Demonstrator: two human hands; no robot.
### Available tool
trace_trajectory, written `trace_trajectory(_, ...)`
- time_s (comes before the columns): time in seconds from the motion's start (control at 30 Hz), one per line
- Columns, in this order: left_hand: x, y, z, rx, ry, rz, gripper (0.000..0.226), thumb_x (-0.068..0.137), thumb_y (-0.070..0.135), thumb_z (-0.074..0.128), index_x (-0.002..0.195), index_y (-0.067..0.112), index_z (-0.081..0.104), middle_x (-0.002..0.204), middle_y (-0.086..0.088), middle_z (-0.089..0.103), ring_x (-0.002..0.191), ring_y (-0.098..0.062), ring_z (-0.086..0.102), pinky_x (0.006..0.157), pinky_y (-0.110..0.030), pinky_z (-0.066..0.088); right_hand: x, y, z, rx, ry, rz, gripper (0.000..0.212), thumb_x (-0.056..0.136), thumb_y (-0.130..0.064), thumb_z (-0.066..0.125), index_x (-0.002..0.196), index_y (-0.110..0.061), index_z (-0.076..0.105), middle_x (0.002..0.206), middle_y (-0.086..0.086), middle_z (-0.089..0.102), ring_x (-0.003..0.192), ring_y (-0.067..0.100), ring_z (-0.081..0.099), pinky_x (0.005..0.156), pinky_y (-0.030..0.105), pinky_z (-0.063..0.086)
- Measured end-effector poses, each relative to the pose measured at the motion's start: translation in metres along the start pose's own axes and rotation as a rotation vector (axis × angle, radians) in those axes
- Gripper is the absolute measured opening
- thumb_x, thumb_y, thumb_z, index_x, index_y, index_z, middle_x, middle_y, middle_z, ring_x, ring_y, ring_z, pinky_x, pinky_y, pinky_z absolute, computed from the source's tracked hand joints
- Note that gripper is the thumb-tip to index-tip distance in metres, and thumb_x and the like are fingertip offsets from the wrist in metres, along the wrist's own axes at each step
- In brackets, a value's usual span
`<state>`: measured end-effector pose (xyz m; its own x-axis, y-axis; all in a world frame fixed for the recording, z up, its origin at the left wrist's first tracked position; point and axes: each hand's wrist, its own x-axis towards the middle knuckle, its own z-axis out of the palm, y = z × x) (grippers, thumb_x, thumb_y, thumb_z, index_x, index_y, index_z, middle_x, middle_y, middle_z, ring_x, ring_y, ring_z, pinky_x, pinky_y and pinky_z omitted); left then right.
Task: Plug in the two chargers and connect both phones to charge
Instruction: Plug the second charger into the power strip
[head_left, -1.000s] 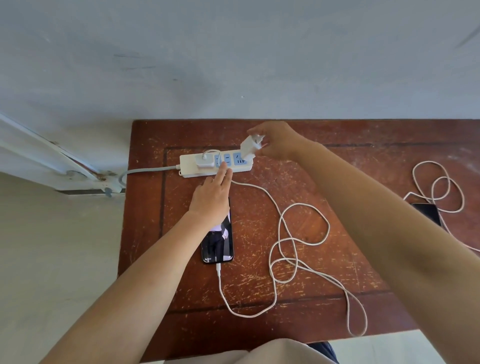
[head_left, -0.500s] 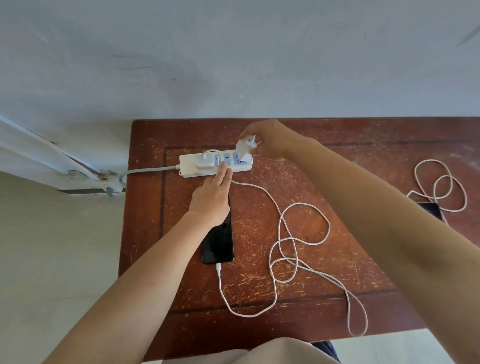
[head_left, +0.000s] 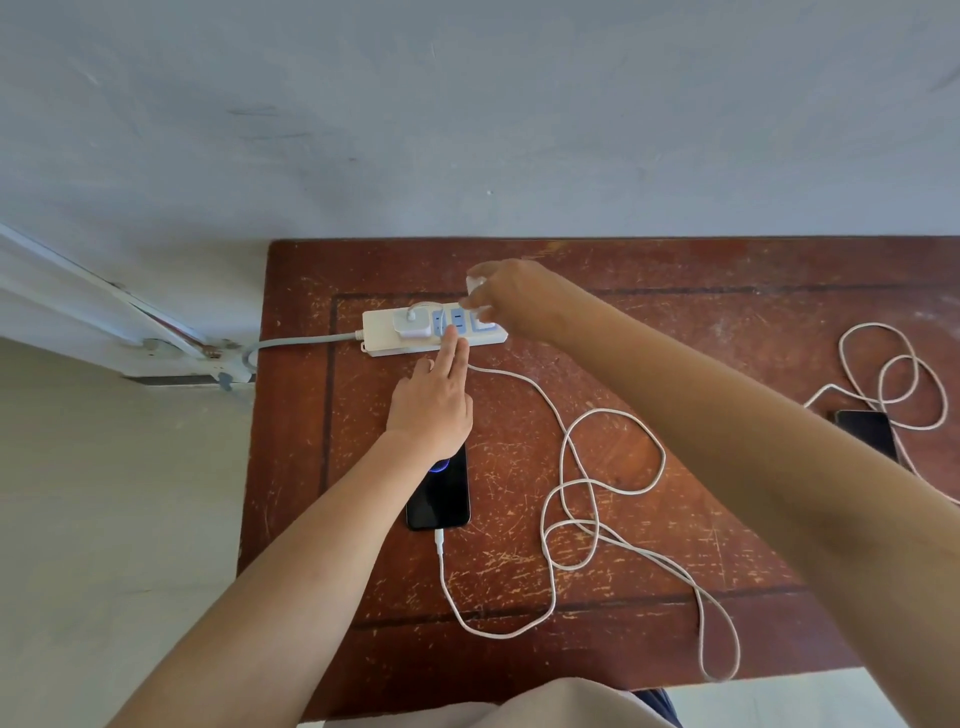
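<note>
A white power strip lies near the back of the brown table, with one white charger plugged into its left socket. My right hand is shut on a second white charger, held over the strip's right sockets. My left hand lies flat, two fingers pressing the strip's front edge. A black phone sits below my left wrist, its screen lit, with a white cable plugged into its bottom. A second black phone lies at the right under a coiled cable.
The strip's grey cord runs off the table's left edge toward the wall. The long cable loops across the table's middle and front. A grey wall stands right behind the table. Pale floor lies to the left.
My right hand has lowered the second charger toward the strip's right sockets. The left phone's screen went dark, then lit with a small glow near its top. My left hand stayed put.
</note>
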<state>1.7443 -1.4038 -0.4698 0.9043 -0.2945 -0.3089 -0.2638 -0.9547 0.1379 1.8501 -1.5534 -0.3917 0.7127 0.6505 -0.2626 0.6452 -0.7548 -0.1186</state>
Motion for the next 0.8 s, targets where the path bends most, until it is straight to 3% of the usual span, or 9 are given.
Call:
trace_trajectory(0.1,0.0,-0.001,-0.001,-0.013,-0.014,0.003,0.068,0.106,0.03,0.036,0.162,0.011,0.002,0.172,-0.007,-0.012,0.128,-0.03,0.048,0.089,-0.037,0.054,0.001,0.007,0.0,0.098,0.043,0.069,0.033,0.099,-0.012,0.054,0.126,-0.022,0.071,0.127,0.004,0.066,0.105,0.026,0.067,0.079,0.031,0.05)
trace_trajectory(0.23,0.001,-0.002,0.0,-0.017,-0.022,0.003,0.07,0.105,0.029,0.038,0.162,0.012,0.001,0.172,-0.006,-0.012,0.128,-0.03,0.048,0.088,-0.036,0.055,-0.017,0.009,0.022,0.092,0.124,0.06,0.033,0.097,-0.009,0.064,0.129,-0.015,0.069,0.143,0.021,0.056,0.108,0.041,0.066,0.087,0.049,0.057)
trace_trajectory(0.37,0.002,-0.004,0.002,0.005,-0.025,0.009,0.07,0.105,0.03,0.038,0.161,0.01,0.002,0.172,-0.008,-0.011,0.128,-0.03,0.048,0.089,-0.037,0.054,-0.027,0.003,0.046,0.108,0.24,0.005,0.049,0.07,0.016,0.081,0.114,-0.004,0.074,0.129,0.037,0.06,0.081,0.047,0.07,0.063,0.052,0.062)
trace_trajectory(0.5,0.004,-0.005,0.001,0.021,-0.065,0.019,0.071,0.105,0.029,0.038,0.161,0.011,-0.001,0.171,-0.008,-0.013,0.131,-0.03,0.046,0.091,-0.037,0.054,-0.023,0.003,0.054,0.114,0.285,0.001,0.054,0.059,0.016,0.089,0.107,-0.005,0.077,0.121,0.036,0.065,0.071,0.045,0.071,0.055,0.049,0.063)
trace_trajectory(0.63,0.005,-0.007,-0.011,-0.045,-0.153,0.033,0.071,0.105,0.023,0.039,0.162,0.011,-0.001,0.171,-0.005,-0.016,0.14,-0.031,0.038,0.098,-0.041,0.054,-0.021,-0.004,0.046,0.217,0.23,0.107,0.04,0.084,0.004,0.076,0.12,-0.011,0.073,0.144,0.024,0.054,0.097,0.045,0.071,0.073,0.051,0.062)
trace_trajectory(0.73,0.004,-0.008,-0.027,-0.078,-0.199,0.033,0.066,0.106,0.022,0.038,0.161,0.01,0.006,0.172,-0.003,-0.01,0.142,-0.031,0.039,0.1,-0.044,0.052,-0.028,-0.006,0.026,0.112,0.09,0.188,0.057,0.095,-0.013,0.064,0.147,-0.029,0.049,0.165,0.011,0.026,0.13,0.035,0.053,0.096,0.046,0.053)
trace_trajectory(0.8,0.001,-0.008,-0.035,-0.02,-0.123,0.038,0.061,0.106,0.025,0.038,0.161,0.01,0.015,0.172,-0.005,0.004,0.144,-0.03,0.037,0.098,-0.043,0.052,-0.043,-0.004,0.012,0.13,0.166,0.246,0.07,0.092,-0.016,0.066,0.154,-0.03,0.035,0.167,0.013,0.017,0.136,0.036,0.045,0.104,0.047,0.046)
